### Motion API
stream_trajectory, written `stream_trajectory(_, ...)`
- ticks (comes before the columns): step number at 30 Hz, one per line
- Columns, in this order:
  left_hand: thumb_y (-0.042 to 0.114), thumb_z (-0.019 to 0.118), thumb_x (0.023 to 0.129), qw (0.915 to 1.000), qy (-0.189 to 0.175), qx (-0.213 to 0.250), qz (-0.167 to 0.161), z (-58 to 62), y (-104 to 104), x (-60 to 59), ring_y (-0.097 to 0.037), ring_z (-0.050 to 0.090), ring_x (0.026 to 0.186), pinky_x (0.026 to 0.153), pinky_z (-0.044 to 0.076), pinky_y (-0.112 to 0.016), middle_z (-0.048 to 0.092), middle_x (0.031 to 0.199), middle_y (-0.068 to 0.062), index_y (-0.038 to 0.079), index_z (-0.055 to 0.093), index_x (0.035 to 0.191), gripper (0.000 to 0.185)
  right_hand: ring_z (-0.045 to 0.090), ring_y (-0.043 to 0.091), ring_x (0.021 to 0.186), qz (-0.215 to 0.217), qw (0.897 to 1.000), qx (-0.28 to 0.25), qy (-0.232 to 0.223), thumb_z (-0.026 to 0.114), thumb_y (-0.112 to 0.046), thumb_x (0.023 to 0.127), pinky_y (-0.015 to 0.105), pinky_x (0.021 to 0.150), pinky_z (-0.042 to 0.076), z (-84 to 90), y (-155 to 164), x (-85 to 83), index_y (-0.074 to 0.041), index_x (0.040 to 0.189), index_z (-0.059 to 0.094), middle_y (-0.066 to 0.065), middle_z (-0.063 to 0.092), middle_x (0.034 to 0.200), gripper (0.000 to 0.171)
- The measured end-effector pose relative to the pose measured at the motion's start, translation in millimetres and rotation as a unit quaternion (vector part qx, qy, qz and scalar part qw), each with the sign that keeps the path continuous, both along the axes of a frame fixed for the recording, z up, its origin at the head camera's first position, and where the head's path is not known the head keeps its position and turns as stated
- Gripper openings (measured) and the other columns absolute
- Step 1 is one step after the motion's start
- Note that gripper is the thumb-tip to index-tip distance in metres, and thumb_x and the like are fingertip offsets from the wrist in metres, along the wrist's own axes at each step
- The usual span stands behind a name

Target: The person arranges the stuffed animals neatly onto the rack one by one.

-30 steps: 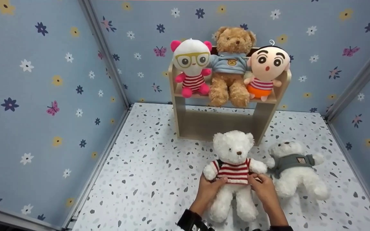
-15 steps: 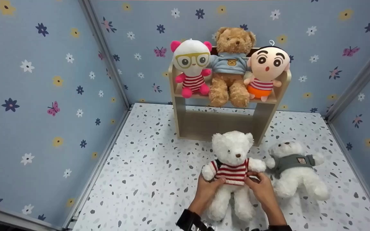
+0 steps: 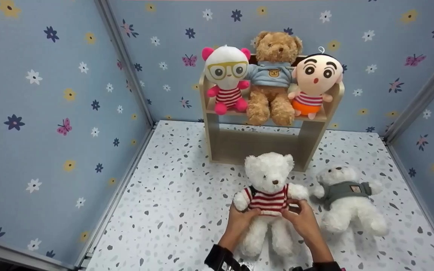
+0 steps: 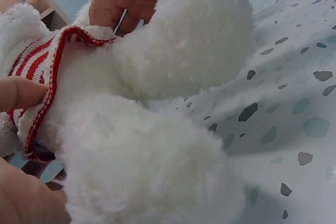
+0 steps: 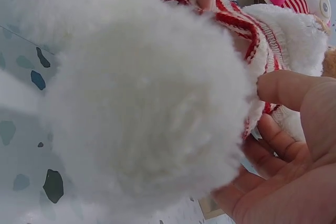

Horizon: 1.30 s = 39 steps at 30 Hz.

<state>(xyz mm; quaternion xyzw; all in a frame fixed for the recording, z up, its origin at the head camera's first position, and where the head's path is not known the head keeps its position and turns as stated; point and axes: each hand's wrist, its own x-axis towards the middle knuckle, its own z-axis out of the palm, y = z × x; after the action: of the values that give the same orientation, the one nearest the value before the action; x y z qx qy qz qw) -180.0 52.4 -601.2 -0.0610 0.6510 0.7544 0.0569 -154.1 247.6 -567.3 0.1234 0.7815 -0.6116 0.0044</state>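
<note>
- Holding the white bear (image 3: 268, 199) at its waist, my left hand (image 3: 239, 222) and right hand (image 3: 303, 222) pinch its striped sweater hem.
- It stands on the speckled counter (image 3: 171, 210), near the shelf (image 3: 239, 145).
- Soft, light plush; I judge gripping the torso steadier than loose knit.

From my head camera the light is bright, even and diffuse, seemingly from overhead, with soft shadows under the wooden shelf (image 3: 256, 145) and beside the grey-sweatered bear (image 3: 347, 199). I see no glare. The wall edges bow slightly toward the frame corners. Both my wrist views sit too close: the white fur (image 4: 157, 156) fills them, soft and blurred, nearly washed out.
</note>
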Motion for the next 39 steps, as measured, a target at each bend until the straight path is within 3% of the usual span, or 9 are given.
stream_trajectory(7, 0.006, 0.081, 0.064, 0.9996, 0.021, -0.018, 0.003, -0.4, -5.8, -2.2, -0.017, 0.062, 0.105, 0.095, 0.048, -0.031, 0.065, 0.117, -0.008, 0.007, 0.053, 0.128, 0.070, 0.057, 0.029, 0.113, 0.008, 1.000, 0.011, 0.012, 0.070, -0.004, 0.083, 0.023, 0.077, 0.050, -2.0, -4.9, -2.0, -0.001, 0.120, 0.054, 0.015, 0.055, 0.123, 0.040)
stream_trajectory(16, 0.006, 0.084, 0.062, 0.9994, 0.013, -0.030, 0.011, 1.3, -11.0, -3.5, -0.015, 0.062, 0.101, 0.094, 0.048, -0.031, 0.067, 0.111, -0.005, 0.009, 0.058, 0.122, 0.066, 0.059, 0.027, 0.106, 0.003, 0.999, 0.036, 0.016, 0.071, -0.006, 0.083, 0.027, 0.077, 0.050, -4.2, -12.1, -5.0, -0.006, 0.118, 0.055, 0.013, 0.059, 0.116, 0.039)
stream_trajectory(26, 0.010, 0.085, 0.061, 0.9952, 0.013, -0.091, 0.033, 4.9, -15.0, -8.6, -0.015, 0.063, 0.100, 0.094, 0.047, -0.032, 0.069, 0.108, -0.004, 0.008, 0.062, 0.118, 0.061, 0.059, 0.025, 0.102, -0.006, 0.998, 0.057, 0.014, 0.072, -0.007, 0.081, 0.026, 0.074, 0.050, -4.3, -19.1, -12.1, -0.004, 0.115, 0.056, 0.013, 0.059, 0.116, 0.037)
stream_trajectory(34, 0.011, 0.082, 0.067, 0.9959, 0.035, -0.082, 0.017, 5.0, -19.6, -13.2, -0.017, 0.061, 0.104, 0.094, 0.047, -0.031, 0.066, 0.115, -0.008, 0.005, 0.056, 0.127, 0.066, 0.056, 0.026, 0.110, 0.006, 0.999, 0.044, 0.004, 0.070, -0.010, 0.084, 0.028, 0.080, 0.051, -3.8, -25.7, -15.8, -0.008, 0.118, 0.053, 0.010, 0.056, 0.122, 0.038)
stream_trajectory(39, 0.011, 0.085, 0.068, 0.9975, 0.049, -0.051, 0.001, 6.4, -23.4, -15.4, -0.021, 0.060, 0.114, 0.099, 0.046, -0.032, 0.062, 0.125, -0.011, 0.005, 0.048, 0.135, 0.077, 0.056, 0.027, 0.111, 0.011, 0.999, 0.024, 0.019, 0.071, -0.011, 0.085, 0.028, 0.084, 0.052, -5.3, -33.7, -15.3, -0.008, 0.121, 0.053, 0.010, 0.055, 0.124, 0.041)
